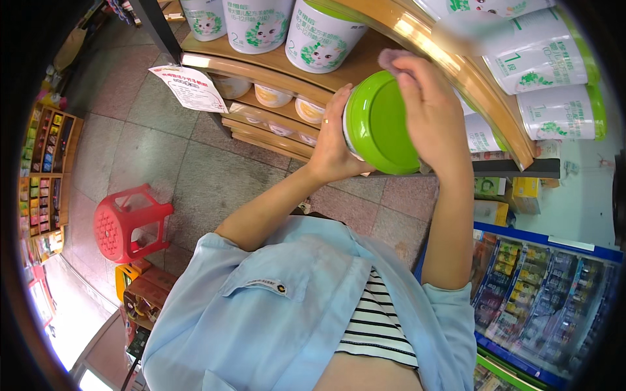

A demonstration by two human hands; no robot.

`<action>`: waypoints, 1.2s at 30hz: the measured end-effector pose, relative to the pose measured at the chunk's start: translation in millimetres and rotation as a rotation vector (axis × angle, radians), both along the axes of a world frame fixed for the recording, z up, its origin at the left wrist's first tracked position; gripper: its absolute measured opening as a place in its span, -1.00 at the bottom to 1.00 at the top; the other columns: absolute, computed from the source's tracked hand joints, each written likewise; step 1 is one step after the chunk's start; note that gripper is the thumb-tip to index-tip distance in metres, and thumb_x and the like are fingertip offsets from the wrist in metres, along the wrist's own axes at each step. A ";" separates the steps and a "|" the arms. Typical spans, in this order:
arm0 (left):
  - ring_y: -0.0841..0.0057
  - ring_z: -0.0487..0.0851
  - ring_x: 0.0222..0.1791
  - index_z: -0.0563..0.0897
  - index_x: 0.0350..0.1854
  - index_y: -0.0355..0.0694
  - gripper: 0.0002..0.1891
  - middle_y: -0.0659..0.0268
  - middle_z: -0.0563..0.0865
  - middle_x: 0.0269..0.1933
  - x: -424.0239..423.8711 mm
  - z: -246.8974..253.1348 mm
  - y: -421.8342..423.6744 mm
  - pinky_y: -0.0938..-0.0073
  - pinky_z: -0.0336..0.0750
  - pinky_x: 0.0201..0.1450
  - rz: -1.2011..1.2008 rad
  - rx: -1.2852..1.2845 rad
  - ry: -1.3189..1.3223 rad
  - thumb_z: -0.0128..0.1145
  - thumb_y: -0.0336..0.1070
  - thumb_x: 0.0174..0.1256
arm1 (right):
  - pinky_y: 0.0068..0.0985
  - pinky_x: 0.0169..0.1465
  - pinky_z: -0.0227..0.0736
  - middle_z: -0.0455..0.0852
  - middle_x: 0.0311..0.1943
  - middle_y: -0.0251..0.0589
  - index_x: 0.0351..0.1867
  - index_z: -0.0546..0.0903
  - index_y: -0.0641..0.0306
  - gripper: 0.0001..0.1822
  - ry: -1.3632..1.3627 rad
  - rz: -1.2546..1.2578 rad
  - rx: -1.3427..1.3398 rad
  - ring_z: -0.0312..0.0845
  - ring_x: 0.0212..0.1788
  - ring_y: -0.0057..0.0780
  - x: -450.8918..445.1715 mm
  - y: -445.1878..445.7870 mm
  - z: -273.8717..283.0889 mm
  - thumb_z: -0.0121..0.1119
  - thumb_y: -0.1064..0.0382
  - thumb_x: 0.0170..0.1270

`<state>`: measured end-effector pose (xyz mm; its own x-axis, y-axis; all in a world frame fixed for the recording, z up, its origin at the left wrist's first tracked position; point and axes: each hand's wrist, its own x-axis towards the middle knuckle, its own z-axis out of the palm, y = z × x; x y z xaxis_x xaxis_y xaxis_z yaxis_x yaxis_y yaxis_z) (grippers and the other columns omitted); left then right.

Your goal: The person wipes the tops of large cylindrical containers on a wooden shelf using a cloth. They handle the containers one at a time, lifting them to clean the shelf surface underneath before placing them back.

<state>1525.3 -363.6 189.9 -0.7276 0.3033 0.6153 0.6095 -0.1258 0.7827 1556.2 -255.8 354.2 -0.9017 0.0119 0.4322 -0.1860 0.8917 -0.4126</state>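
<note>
A milk-powder can with a green plastic lid [384, 122] is held up in front of the wooden shelf, its lid facing me. My left hand [337, 137] grips the can's side, with a ring on one finger. A purplish cloth [391, 59] is bunched in my right hand [433, 105], which lies along the right side of the lid. Part of the cloth also shows below that hand, by the lid's lower edge. Most of the can's white body is hidden behind the lid and my hands.
White cans [325, 39] stand on the shelf board [200, 44], with more cans [547, 63] at right. A printed sheet [188, 88] hangs from the shelf's edge. A red plastic stool [132, 225] is on the tiled floor at left. A blue-framed display case [543, 283] stands at right.
</note>
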 end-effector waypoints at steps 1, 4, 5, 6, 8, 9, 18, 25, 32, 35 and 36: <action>-0.12 0.24 0.35 0.03 0.38 -0.37 0.27 -0.18 0.26 0.31 -0.6 -3.1 2.0 0.07 0.13 0.40 0.009 0.009 0.016 0.63 -0.22 -0.50 | -0.22 0.10 0.40 0.65 -0.11 -0.19 -0.11 0.58 0.15 -0.83 -0.018 -0.035 -0.119 0.56 -0.02 -0.19 3.7 8.5 -1.3 0.05 0.23 0.35; -0.12 0.23 0.35 0.03 0.38 -0.38 0.27 -0.18 0.24 0.32 -0.8 -12.6 6.1 0.08 0.13 0.40 0.046 0.042 0.065 0.63 -0.23 -0.49 | -0.45 0.01 0.45 0.68 -0.11 -0.11 -0.04 0.55 0.24 -0.80 0.029 -0.213 -0.203 0.62 -0.07 -0.29 30.1 21.1 -14.0 0.00 0.25 0.41; -0.11 0.23 0.36 0.03 0.38 -0.38 0.27 -0.17 0.24 0.33 0.2 -10.4 6.8 0.08 0.13 0.40 0.049 0.064 0.088 0.63 -0.23 -0.48 | -0.46 0.01 0.44 0.68 -0.11 -0.10 -0.03 0.55 0.25 -0.79 0.061 -0.284 -0.225 0.62 -0.06 -0.33 41.3 25.1 -18.8 -0.01 0.25 0.42; -0.11 0.22 0.36 0.02 0.38 -0.38 0.27 -0.17 0.23 0.33 1.9 -9.8 5.2 0.09 0.13 0.40 0.063 0.082 0.107 0.63 -0.24 -0.48 | -0.48 0.01 0.44 0.69 -0.11 -0.07 -0.03 0.57 0.28 -0.79 0.103 -0.315 -0.282 0.61 -0.06 -0.38 50.7 25.0 -26.1 0.03 0.28 0.40; -0.10 0.21 0.36 0.03 0.38 -0.38 0.26 -0.17 0.24 0.32 2.8 -9.7 2.8 0.08 0.12 0.41 0.076 0.071 0.096 0.62 -0.24 -0.47 | -0.48 0.01 0.44 0.69 -0.12 -0.06 -0.05 0.58 0.29 -0.80 0.168 -0.384 -0.286 0.61 -0.08 -0.36 71.5 20.9 -40.0 0.08 0.30 0.37; -0.10 0.21 0.37 0.03 0.38 -0.38 0.26 -0.17 0.24 0.32 3.9 -8.7 1.9 0.08 0.12 0.41 0.094 0.074 0.085 0.62 -0.24 -0.47 | -0.47 0.01 0.45 0.69 -0.12 -0.06 -0.05 0.59 0.29 -0.80 0.195 -0.408 -0.279 0.62 -0.08 -0.36 82.1 18.6 -46.1 0.10 0.31 0.35; -0.12 0.31 0.27 0.07 0.36 -0.34 0.23 -0.17 0.32 0.26 4.5 9.4 9.7 0.03 0.19 0.32 0.150 0.059 -0.013 0.59 -0.17 -0.47 | -0.51 0.07 0.41 0.66 -0.09 -0.18 -0.09 0.61 0.34 -0.79 -0.343 -0.435 -0.412 0.56 -0.03 -0.43 136.2 33.5 -33.1 0.20 0.34 0.27; -0.07 0.29 0.31 0.09 0.36 -0.31 0.22 -0.12 0.31 0.29 5.3 12.2 11.5 0.05 0.19 0.33 0.159 0.065 -0.034 0.58 -0.18 -0.49 | -0.34 0.10 0.45 0.61 -0.03 -0.20 -0.12 0.60 0.32 -0.81 0.158 0.070 -1.077 0.51 0.05 -0.43 44.3 -12.5 26.9 0.18 0.32 0.28; -0.06 0.33 0.27 0.17 0.34 -0.30 0.13 -0.08 0.32 0.30 -2.8 6.9 0.3 0.03 0.23 0.28 0.025 0.040 0.002 0.56 -0.13 -0.41 | -0.02 0.31 0.11 0.63 -0.03 -0.23 -0.18 0.66 0.08 -0.70 0.084 0.334 0.530 0.43 0.16 -0.11 1.4 -28.2 0.3 0.35 0.20 -0.01; 0.15 0.40 0.26 0.29 0.27 -0.30 -0.11 0.04 0.40 0.25 -6.0 16.1 2.4 0.21 0.29 0.28 -0.084 0.084 -0.054 0.48 -0.26 -0.19 | -0.11 0.21 0.32 0.62 0.01 -0.27 -0.29 0.67 0.13 -0.75 0.142 0.408 0.601 0.44 0.14 -0.14 18.6 -17.6 -7.2 0.34 0.26 -0.09; 0.18 0.42 0.25 0.26 0.29 -0.30 -0.10 0.05 0.42 0.25 -9.7 17.8 1.5 0.24 0.32 0.28 -0.017 0.051 -0.010 0.49 -0.26 -0.17 | -0.14 0.17 0.37 0.61 0.02 -0.30 -0.34 0.66 0.13 -0.78 0.208 0.448 0.606 0.45 0.11 -0.15 22.6 -6.5 -14.8 0.33 0.26 -0.10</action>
<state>1515.7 -362.1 207.7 -0.7286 0.2838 0.6234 0.5994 -0.1762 0.7808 1578.8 -262.3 339.4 -0.6644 -0.6264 0.4076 -0.6017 0.7719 0.2053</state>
